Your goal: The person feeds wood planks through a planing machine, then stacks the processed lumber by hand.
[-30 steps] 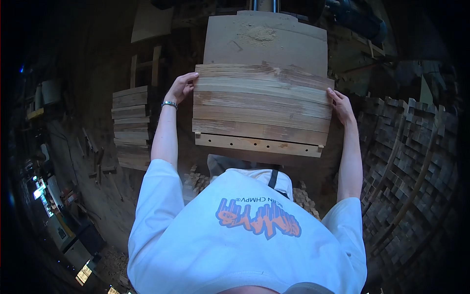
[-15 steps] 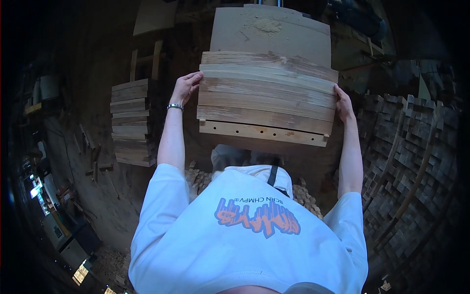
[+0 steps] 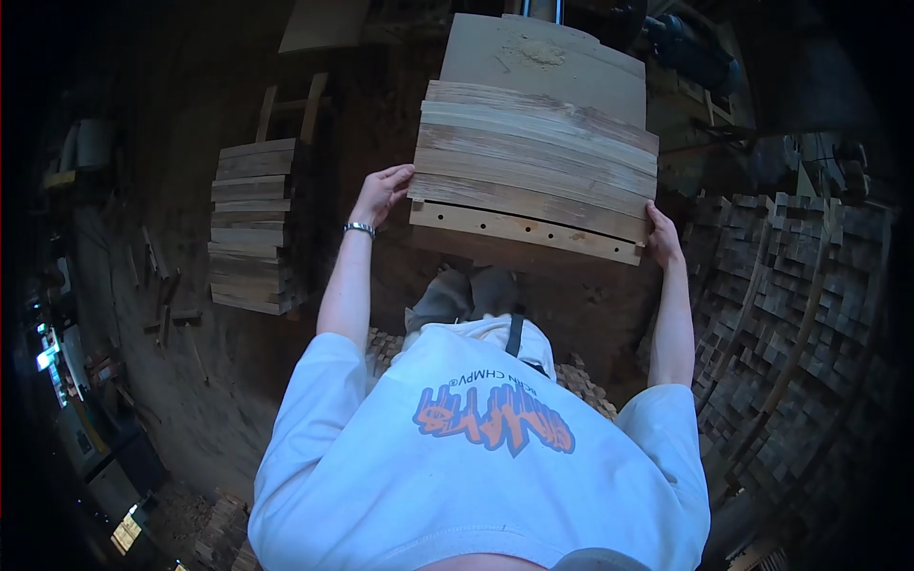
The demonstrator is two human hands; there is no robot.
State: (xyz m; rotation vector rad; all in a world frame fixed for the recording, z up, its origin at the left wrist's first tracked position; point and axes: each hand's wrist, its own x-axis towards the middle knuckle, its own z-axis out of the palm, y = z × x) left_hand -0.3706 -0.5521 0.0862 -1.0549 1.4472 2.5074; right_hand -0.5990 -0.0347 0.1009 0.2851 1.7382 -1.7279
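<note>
A row of light wooden boards (image 3: 538,152) lies edge to edge before me, running left to right. My left hand (image 3: 386,193) is at their left ends, its fingers stretched out and the fingertips against a board near the front. At the right ends, my right hand (image 3: 664,235) touches a front board with extended fingers. Neither hand is visibly wrapped around a board. Below the boards, on the side nearest me, is a pale wooden strip (image 3: 552,236) with several dark round holes. The undersides of the boards are hidden.
Behind the boards a flat panel (image 3: 595,81) carries a heap of sawdust (image 3: 539,51). More boards are stacked (image 3: 249,224) at the left. Many wooden blocks (image 3: 771,305) are piled at the right. Loose wood scraps (image 3: 164,295) lie on the floor at the left.
Both hands have slid along the board ends toward me, from the farther boards to the nearer ones. The boards keep their arrangement, while the whole view has shifted slightly.
</note>
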